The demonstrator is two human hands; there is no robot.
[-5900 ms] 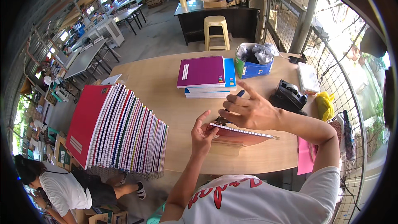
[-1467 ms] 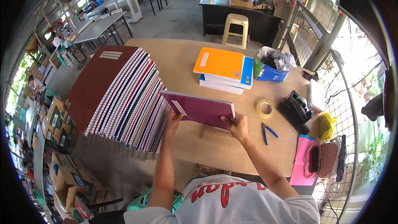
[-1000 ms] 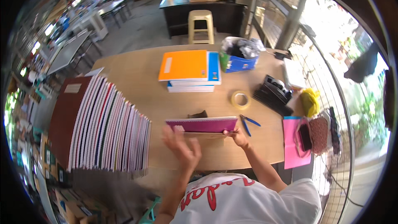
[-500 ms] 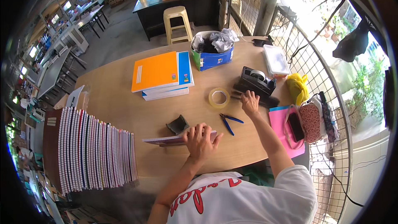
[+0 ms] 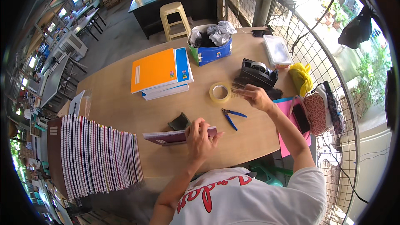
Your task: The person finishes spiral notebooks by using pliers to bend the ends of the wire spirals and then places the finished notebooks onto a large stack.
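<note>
My left hand is closed around a maroon-covered notebook, which stands on its edge near the front of the table. My right hand is raised by the dark comb-like binding coils. Its thumb and fingers are pinched on what looks like a thin dark binding coil, partly hidden by the fingers. Just left of it lies a roll of clear tape. Blue-handled cutters rest below the tape. A small dark curved block sits behind the notebook.
A long row of spiral notebooks stands at the left. Orange and blue notebooks are stacked behind. A box with crumpled plastic, a black tape dispenser, a clear case, a yellow bundle and a phone line the far and right sides.
My right hand has lifted off the coils with its fingers now pinched together. My left hand still holds the notebook, which has tilted so more of its maroon cover shows. The view has shifted slightly.
</note>
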